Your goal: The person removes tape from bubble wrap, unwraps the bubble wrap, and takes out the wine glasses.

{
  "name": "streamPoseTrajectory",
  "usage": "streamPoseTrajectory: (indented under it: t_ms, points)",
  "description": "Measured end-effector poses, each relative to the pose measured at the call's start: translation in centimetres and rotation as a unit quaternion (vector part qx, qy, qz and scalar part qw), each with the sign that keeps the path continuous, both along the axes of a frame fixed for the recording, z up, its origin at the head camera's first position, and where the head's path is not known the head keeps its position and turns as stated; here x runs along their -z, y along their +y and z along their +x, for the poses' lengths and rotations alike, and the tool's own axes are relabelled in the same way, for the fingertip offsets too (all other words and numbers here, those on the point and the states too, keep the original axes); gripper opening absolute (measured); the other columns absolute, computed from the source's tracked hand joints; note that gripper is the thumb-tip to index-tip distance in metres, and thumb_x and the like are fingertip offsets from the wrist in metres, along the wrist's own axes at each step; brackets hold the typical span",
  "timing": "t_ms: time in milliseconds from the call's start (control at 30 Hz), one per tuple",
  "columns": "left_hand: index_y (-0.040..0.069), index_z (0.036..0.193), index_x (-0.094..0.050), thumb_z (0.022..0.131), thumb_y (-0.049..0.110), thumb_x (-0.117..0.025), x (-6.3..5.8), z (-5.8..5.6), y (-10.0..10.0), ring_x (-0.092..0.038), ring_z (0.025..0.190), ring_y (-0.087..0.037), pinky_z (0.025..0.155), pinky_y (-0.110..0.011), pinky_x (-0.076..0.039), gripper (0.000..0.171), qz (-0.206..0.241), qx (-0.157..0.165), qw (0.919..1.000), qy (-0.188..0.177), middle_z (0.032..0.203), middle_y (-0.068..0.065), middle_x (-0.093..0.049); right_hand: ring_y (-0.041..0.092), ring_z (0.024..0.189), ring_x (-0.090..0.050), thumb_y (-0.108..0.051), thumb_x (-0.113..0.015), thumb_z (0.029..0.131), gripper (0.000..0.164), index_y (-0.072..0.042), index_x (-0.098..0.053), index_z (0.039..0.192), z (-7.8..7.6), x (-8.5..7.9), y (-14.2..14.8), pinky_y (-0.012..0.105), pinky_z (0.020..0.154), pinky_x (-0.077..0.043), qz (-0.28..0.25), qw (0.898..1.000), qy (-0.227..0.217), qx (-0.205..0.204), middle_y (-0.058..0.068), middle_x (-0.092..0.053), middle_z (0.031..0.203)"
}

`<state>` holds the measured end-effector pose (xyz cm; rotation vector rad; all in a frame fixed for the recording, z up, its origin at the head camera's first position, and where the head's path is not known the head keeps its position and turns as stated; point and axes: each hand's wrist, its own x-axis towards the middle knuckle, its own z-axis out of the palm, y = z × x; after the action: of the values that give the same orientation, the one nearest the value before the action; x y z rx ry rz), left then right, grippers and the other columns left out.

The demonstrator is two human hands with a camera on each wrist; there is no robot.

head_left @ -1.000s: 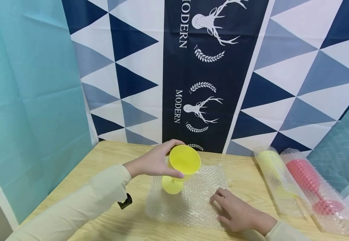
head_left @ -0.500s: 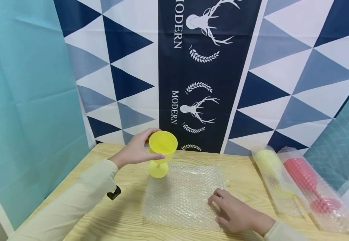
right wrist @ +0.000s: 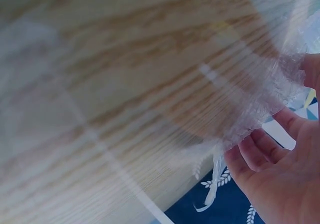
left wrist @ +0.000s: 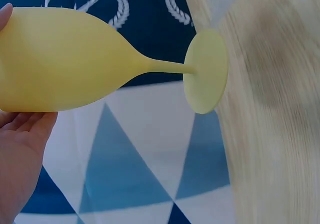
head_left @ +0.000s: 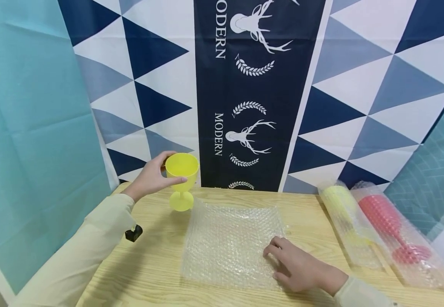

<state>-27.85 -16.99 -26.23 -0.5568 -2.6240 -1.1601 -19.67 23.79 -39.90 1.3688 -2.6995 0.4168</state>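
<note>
A yellow plastic goblet (head_left: 185, 183) stands roughly upright in my left hand (head_left: 151, 175), its thumb and fingers wrapped around the bowl. Seen by the left wrist camera, the goblet (left wrist: 75, 58) lies sideways across the picture, its round foot close by the wooden tabletop. Flat on the table lies a rectangle of clear bubble wrap (head_left: 231, 245), to the right of the goblet's foot. My right hand (head_left: 296, 264) holds its right edge with bent fingers. Up close in the right wrist view, the fingertips and thumb meet the crinkled edge of the bubble wrap (right wrist: 267, 101).
At the table's right side lie two goblets in bubble wrap, one yellow (head_left: 344, 209) and one red (head_left: 388, 221). A patterned cloth (head_left: 252, 98) hangs behind the wooden table (head_left: 153, 273), and a teal cloth (head_left: 34, 128) hangs on the left.
My left hand has carried the goblet left and back, off from over the bubble wrap, tipping it more upright. The right hand has stayed at the wrap's edge.
</note>
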Motion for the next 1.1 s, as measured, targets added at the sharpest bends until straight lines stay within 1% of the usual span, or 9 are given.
streamPoseTrajectory:
  t_ms: [233,400,500,633,733,833,900,967,1100]
  points:
    - [0.011,0.147,-0.031,0.078,0.044,-0.076,0.2,-1.3,-2.3,-0.053,0.122,-0.032,0.103,-0.048,-0.048,0.089,0.008,-0.044,0.9987,-0.023,0.141,-0.014,-0.048,-0.001,0.083,-0.036,-0.019,-0.07,0.082,0.037,-0.014,-0.056,0.117,-0.1,-0.1,-0.1,0.013,0.067,-0.037,0.0,1.0,-0.001,0.001,-0.005,-0.047,0.105]
    - [0.007,0.147,-0.029,0.08,0.045,-0.074,0.5,-2.1,-3.7,-0.051,0.125,-0.034,0.104,-0.049,-0.046,0.09,0.003,-0.08,0.9967,-0.012,0.142,-0.017,-0.045,0.0,0.086,-0.037,-0.02,-0.07,0.083,0.037,-0.015,-0.056,0.117,-0.1,-0.2,-0.1,0.014,0.068,-0.039,0.004,1.0,-0.008,0.003,-0.005,-0.047,0.106]
    - [0.005,0.146,-0.029,0.081,0.045,-0.073,1.0,-2.5,-4.3,-0.05,0.125,-0.035,0.104,-0.05,-0.046,0.089,0.009,-0.105,0.9944,-0.01,0.141,-0.019,-0.045,-0.001,0.087,-0.037,-0.021,-0.069,0.084,0.037,-0.016,-0.056,0.117,0.0,-0.1,0.0,0.014,0.069,-0.039,0.005,1.0,-0.004,-0.002,-0.005,-0.048,0.106]
    - [0.004,0.146,-0.027,0.081,0.046,-0.072,2.0,-2.9,-4.8,-0.049,0.124,-0.036,0.104,-0.05,-0.046,0.09,0.026,-0.135,0.9904,-0.017,0.14,-0.02,-0.045,-0.002,0.087,-0.037,-0.022,-0.069,0.085,0.035,-0.017,-0.056,0.117,0.1,0.0,0.3,0.014,0.07,-0.038,0.004,1.0,-0.001,-0.011,-0.006,-0.048,0.106]
    - [0.003,0.146,-0.027,0.081,0.046,-0.072,3.0,-3.2,-5.1,-0.049,0.123,-0.036,0.104,-0.05,-0.046,0.09,0.039,-0.154,0.9872,-0.016,0.14,-0.021,-0.045,-0.002,0.086,-0.037,-0.023,-0.068,0.087,0.034,-0.018,-0.055,0.118,0.2,0.1,0.5,0.013,0.069,-0.038,0.002,1.0,-0.025,-0.012,-0.007,-0.047,0.106]
    - [0.003,0.145,-0.028,0.082,0.044,-0.073,3.7,-3.5,-5.3,-0.049,0.123,-0.036,0.105,-0.05,-0.045,0.088,0.048,-0.173,0.9837,-0.017,0.139,-0.021,-0.044,-0.003,0.086,-0.037,-0.026,-0.067,0.088,0.034,-0.022,-0.054,0.119,0.4,0.2,0.4,0.013,0.07,-0.037,0.008,0.999,-0.05,0.004,-0.008,-0.045,0.107]
    - [0.002,0.145,-0.029,0.082,0.043,-0.072,4.1,-3.7,-5.4,-0.048,0.124,-0.036,0.105,-0.051,-0.045,0.087,0.051,-0.183,0.9817,-0.017,0.14,-0.022,-0.044,-0.003,0.088,-0.038,-0.028,-0.067,0.088,0.034,-0.024,-0.053,0.119,0.5,0.2,0.3,0.014,0.071,-0.037,0.014,0.998,-0.06,0.018,-0.009,-0.045,0.108]
    - [0.001,0.145,-0.028,0.082,0.041,-0.073,4.2,-3.9,-5.4,-0.048,0.125,-0.037,0.107,-0.051,-0.044,0.087,0.057,-0.189,0.98,-0.022,0.14,-0.022,-0.044,-0.003,0.089,-0.039,-0.03,-0.067,0.088,0.034,-0.026,-0.053,0.119,0.5,0.2,0.2,0.015,0.072,-0.038,0.02,0.998,-0.059,0.03,-0.011,-0.045,0.108]
    - [0.0,0.145,-0.026,0.082,0.041,-0.072,4.4,-4.3,-5.2,-0.046,0.126,-0.038,0.108,-0.051,-0.043,0.088,0.064,-0.195,0.9783,-0.031,0.142,-0.023,-0.041,-0.002,0.089,-0.04,-0.028,-0.068,0.087,0.035,-0.025,-0.053,0.119,0.2,0.0,0.2,0.015,0.072,-0.039,0.013,0.998,-0.05,0.024,-0.01,-0.045,0.108]
